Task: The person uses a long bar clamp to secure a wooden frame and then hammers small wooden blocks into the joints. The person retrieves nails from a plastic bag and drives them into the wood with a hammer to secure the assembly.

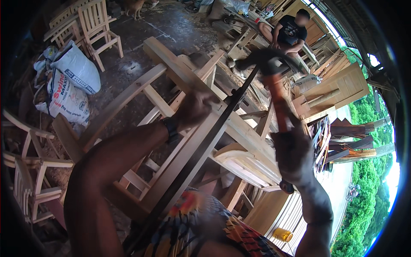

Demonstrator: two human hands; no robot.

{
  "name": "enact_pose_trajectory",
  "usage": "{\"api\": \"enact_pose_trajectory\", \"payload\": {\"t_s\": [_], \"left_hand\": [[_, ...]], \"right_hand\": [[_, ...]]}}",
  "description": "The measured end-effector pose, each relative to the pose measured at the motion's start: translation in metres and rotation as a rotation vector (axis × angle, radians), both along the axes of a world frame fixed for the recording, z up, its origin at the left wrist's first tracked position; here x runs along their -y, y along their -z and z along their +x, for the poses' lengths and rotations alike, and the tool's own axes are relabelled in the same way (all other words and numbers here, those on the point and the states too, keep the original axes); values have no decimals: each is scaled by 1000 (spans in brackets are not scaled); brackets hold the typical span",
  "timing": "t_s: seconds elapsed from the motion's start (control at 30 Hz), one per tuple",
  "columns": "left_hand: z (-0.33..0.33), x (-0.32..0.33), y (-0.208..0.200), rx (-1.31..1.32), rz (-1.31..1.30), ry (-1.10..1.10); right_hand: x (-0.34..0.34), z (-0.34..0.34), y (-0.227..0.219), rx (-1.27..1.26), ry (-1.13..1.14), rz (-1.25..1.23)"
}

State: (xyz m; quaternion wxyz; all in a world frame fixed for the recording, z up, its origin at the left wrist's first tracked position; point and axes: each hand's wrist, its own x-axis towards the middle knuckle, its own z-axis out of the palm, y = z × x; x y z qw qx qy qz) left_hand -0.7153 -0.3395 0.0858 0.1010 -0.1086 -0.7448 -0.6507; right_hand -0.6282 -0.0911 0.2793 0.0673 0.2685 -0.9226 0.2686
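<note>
My right hand (293, 152) is raised on the right, wrapped round a hammer with an orange-brown handle (277, 100). The hammer's dark head is blurred, up above the work. My left hand (197, 109), with a dark band at the wrist, is closed against the pale wooden frame (171, 68); what its fingers hold, if anything, is hidden. Just right of it, a long dark metal bar (201, 147), which looks like a bar clamp, runs diagonally across the frame toward my body. Beneath the bar lies a pale wooden board (180, 156).
Wooden chairs (96, 32) stand at the far left, near stuffed white sacks (75, 77). A seated person (291, 32) is at the back right. A panelled wooden door (342, 92) and stacked timber (351, 143) lie right. A yellow container (282, 234) sits lower right.
</note>
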Motion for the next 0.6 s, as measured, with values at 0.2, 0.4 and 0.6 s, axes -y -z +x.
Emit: {"api": "enact_pose_trajectory", "payload": {"t_s": [0.2, 0.4, 0.6], "left_hand": [[-27, 22, -5, 12, -35, -296], [-25, 24, -4, -32, -136, -288], [-25, 23, -3, -19, -104, -277]], "right_hand": [[0, -8, 2, 151, -120, 119], [-7, 1, 18, -134, 73, -202], [-6, -11, 14, 136, -107, 136]]}}
